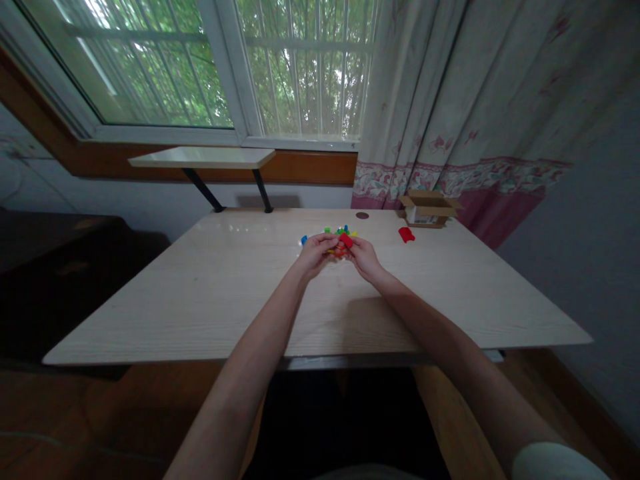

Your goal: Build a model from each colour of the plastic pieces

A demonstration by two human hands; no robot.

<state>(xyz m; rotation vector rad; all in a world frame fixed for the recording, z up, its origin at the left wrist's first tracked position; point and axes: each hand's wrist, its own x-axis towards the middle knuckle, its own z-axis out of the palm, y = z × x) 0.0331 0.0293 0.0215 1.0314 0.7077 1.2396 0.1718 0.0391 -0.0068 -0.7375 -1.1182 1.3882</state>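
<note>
Both my hands meet over a small pile of colourful plastic toy pieces on the table. A red toy block (346,240) sits between my fingertips, its exact shape too small to make out. My right hand (366,259) pinches it from the right. From the left, the closed fingers of my left hand (315,253) reach its edge. Orange pieces (340,252) show just below the fingers, partly hidden by them. Behind my hands lie green pieces (327,230) and a blue piece (304,240), the latter at the pile's left side.
Another red piece (407,235) lies apart to the right, in front of an open cardboard box (427,210). A raised white shelf (205,158) on black legs stands at the back left of the pale wooden table (175,300). Curtains hang behind the box.
</note>
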